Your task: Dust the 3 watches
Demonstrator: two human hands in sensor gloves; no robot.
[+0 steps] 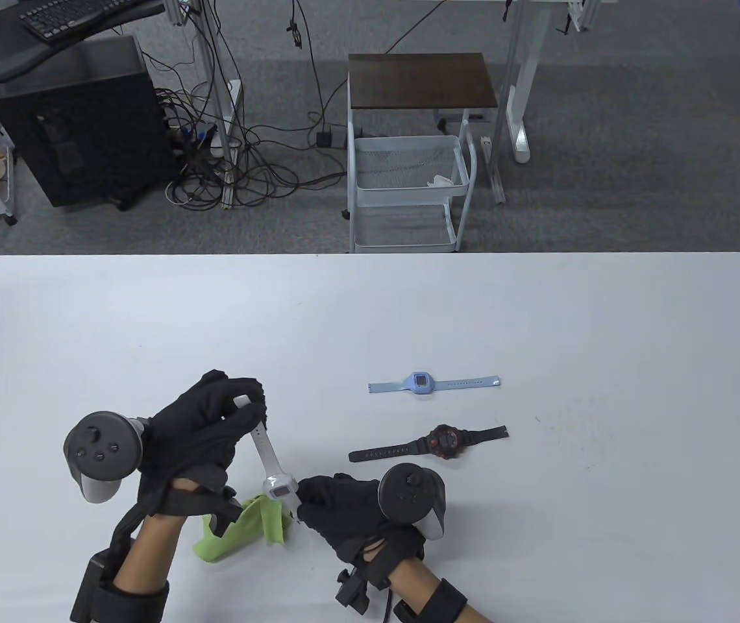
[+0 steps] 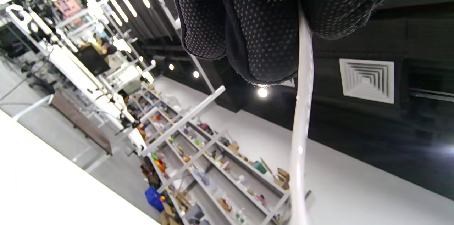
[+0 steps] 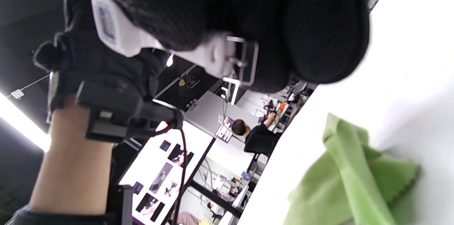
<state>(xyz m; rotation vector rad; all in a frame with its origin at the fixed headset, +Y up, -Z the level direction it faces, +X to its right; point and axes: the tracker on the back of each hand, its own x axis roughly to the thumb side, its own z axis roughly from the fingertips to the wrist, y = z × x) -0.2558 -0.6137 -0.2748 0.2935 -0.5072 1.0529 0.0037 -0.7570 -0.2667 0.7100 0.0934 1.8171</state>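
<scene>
A white watch (image 1: 278,485) is stretched between both hands above the near table. My left hand (image 1: 241,409) grips the far end of its strap (image 2: 302,129), which hangs down from the curled fingers (image 2: 262,23). My right hand (image 1: 309,503) pinches the buckle end (image 3: 241,62) just beside the watch face (image 3: 109,26). A green cloth (image 1: 241,529) lies crumpled on the table under the watch, partly hidden by my left wrist; neither hand holds it (image 3: 354,177). A light blue watch (image 1: 419,383) and a black watch with a red face (image 1: 443,442) lie flat to the right.
The white table (image 1: 539,311) stretches wide on all sides of the watches. Beyond its far edge stand a white wire cart (image 1: 409,188) and a black computer tower (image 1: 81,123) on the floor.
</scene>
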